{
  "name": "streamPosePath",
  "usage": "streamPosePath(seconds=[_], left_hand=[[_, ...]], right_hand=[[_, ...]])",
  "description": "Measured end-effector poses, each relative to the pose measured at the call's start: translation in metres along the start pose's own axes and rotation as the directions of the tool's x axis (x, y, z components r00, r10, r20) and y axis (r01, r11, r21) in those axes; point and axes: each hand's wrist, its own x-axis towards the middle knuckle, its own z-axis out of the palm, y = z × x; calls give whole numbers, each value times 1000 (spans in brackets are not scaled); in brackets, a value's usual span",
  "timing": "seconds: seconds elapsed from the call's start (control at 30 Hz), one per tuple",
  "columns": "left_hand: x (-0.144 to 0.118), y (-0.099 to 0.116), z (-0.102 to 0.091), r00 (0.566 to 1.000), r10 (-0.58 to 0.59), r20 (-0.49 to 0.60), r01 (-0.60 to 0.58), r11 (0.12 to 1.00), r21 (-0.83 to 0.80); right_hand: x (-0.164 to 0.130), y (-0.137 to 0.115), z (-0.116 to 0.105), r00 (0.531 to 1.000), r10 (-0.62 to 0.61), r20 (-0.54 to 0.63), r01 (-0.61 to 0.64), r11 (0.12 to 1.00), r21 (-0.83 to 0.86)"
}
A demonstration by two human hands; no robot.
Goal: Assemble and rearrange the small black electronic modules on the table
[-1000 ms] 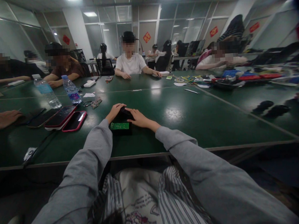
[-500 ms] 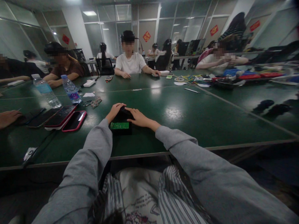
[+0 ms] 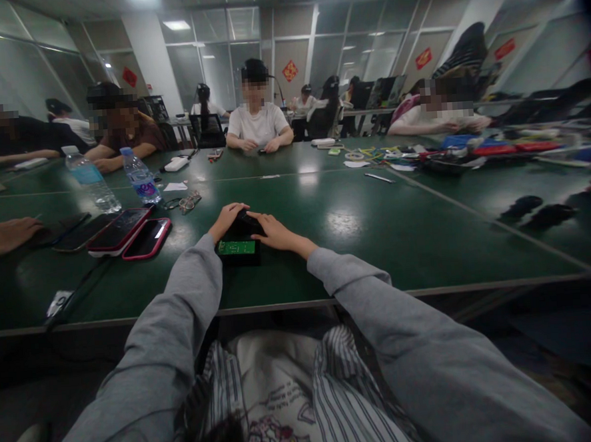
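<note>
I see my left hand (image 3: 227, 220) and my right hand (image 3: 271, 231) meeting over a small black device (image 3: 241, 232) that sits on the green table (image 3: 377, 243), a little way in from the near edge and roughly in the middle of my view. A bright green panel (image 3: 236, 248) shows on its near face, just below and between the two wrists. The left hand curls over the device's far left corner, fingers bent and close together on its top; the right hand lies along its right side with the fingers stretched toward the left hand, fingertips touching the dark top (whether either hand truly grips it or only rests on it, I cannot tell). Both grey sleeves run back toward me.

To the left of the device, well apart, lie several phones (image 3: 146, 238) in a row, the nearest in a red case. Farther left, another person's hand (image 3: 7, 235) rests on the table. Behind the phones stand two water bottles (image 3: 140, 176), and a pair of glasses (image 3: 187, 202) lies near them. Across the table a person in a white shirt (image 3: 258, 125) sits with both hands together. Far right, colourful clutter (image 3: 471, 151) covers the table.
</note>
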Motion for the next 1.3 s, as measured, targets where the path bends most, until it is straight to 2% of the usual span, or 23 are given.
streamPosePath(seconds=[1.0, 1.3], left_hand=[[-5, 7, 1, 1000, -28, -8, 28, 998, -52], [-2, 4, 1, 1000, -23, -8, 22, 999, -41]], right_hand=[[0, 0, 0, 1000, -10, 0, 10, 1000, 8], [0, 0, 0, 1000, -6, -4, 6, 1000, 18]])
